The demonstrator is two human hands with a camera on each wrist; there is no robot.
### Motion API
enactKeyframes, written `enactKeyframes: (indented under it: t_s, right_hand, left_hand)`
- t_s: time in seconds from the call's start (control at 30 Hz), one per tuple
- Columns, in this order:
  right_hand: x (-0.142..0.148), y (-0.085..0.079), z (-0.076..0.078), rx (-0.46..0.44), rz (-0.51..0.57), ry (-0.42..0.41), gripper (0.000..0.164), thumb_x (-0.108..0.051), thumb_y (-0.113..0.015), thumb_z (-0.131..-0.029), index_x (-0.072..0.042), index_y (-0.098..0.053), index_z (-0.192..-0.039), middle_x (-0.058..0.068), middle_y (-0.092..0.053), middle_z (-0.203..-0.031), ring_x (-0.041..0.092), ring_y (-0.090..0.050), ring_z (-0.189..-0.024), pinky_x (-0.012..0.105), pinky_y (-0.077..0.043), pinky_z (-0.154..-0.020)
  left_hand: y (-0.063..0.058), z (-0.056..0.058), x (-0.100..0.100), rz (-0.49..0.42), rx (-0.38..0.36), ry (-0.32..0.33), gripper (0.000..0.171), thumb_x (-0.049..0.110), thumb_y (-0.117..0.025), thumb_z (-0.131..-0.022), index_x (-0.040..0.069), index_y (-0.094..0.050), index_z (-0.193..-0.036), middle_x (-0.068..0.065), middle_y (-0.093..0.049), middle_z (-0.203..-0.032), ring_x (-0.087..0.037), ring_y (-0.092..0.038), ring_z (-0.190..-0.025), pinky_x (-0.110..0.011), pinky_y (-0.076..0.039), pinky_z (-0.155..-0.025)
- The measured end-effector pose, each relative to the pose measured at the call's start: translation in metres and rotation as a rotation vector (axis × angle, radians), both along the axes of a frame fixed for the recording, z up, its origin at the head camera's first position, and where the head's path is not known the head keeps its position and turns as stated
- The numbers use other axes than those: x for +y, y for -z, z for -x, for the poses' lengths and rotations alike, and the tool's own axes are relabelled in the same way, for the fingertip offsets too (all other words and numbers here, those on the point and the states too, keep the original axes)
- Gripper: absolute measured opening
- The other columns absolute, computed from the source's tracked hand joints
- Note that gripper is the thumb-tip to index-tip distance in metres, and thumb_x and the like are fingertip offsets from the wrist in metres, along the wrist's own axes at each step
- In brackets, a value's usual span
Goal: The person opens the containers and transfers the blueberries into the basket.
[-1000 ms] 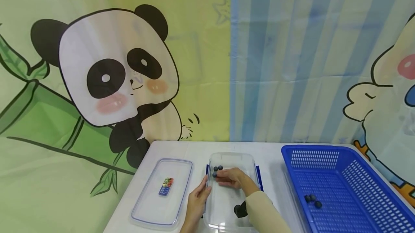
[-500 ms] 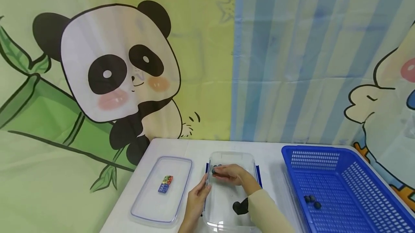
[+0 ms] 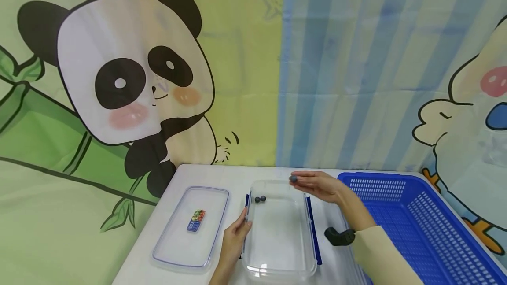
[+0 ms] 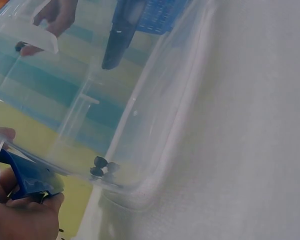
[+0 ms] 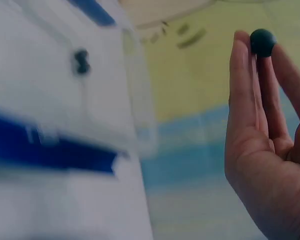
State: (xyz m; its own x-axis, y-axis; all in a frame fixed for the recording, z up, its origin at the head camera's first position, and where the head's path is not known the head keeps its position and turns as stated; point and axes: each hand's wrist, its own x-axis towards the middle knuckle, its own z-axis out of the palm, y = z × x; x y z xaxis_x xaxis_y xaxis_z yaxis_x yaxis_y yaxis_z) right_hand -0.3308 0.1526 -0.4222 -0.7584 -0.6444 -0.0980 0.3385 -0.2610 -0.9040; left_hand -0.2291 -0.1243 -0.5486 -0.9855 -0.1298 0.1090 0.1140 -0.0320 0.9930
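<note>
A clear plastic food container (image 3: 279, 232) with blue side latches stands on the white table, its top uncovered. My left hand (image 3: 234, 237) grips its left side; in the left wrist view the fingers curl at a blue latch flap (image 4: 32, 177). Two dark blueberries (image 3: 260, 199) lie together in the container's far left corner. Between thumb and fingertips, my right hand (image 3: 318, 186) pinches another blueberry (image 5: 263, 43), up at the container's far right corner. The right fingers are long and nearly straight, with the blueberry at their tips.
Left of the container lies its clear lid (image 3: 170, 249) with a colourful label (image 3: 196, 220). A blue perforated basket (image 3: 428, 227) stands to the right, partly behind my right forearm. A dark wrist device (image 3: 339, 236) sits at the right sleeve.
My right hand has come out of the container's far left corner with one blueberry and moved right. The left hand keeps its grip, and the head view has shifted slightly.
</note>
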Motion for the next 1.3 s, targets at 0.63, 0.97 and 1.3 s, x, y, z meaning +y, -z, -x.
enactKeyframes:
  t_s: [0.63, 0.97, 1.3]
  right_hand:
    - [0.250, 0.071, -0.049, -0.250, 0.056, -0.159, 0.049, -0.004, -0.014, -0.102, -0.009, -0.057, -0.126, 0.011, -0.051, -0.130, 0.023, -0.045, -0.124, 0.038, -0.014, -0.112]
    - [0.268, 0.084, -0.066, -0.452, 0.197, -0.062, 0.044, -0.011, -0.020, -0.103, 0.001, -0.059, -0.120, 0.021, -0.051, -0.127, 0.029, -0.042, -0.125, 0.031, -0.007, -0.112]
    - [0.223, 0.048, -0.061, -0.253, 0.233, 0.046, 0.046, -0.013, -0.019, -0.103, -0.006, -0.061, -0.121, 0.012, -0.056, -0.125, 0.022, -0.050, -0.119, 0.031, -0.028, -0.109]
  left_hand:
    - [-0.004, -0.002, -0.011, -0.022, 0.023, -0.007, 0.044, 0.012, -0.060, -0.090, 0.000, -0.047, -0.130, -0.006, -0.043, -0.138, -0.024, -0.036, -0.129, -0.023, -0.031, -0.102]
    - [-0.004, -0.003, -0.006, -0.077, 0.039, 0.024, 0.043, 0.007, -0.058, -0.090, -0.002, -0.046, -0.130, -0.011, -0.040, -0.139, -0.026, -0.034, -0.130, -0.023, -0.030, -0.102]
    - [-0.003, -0.001, -0.004, -0.008, 0.051, 0.035, 0.047, 0.018, -0.060, -0.091, 0.002, -0.046, -0.132, -0.010, -0.039, -0.140, -0.029, -0.034, -0.129, -0.023, -0.032, -0.100]
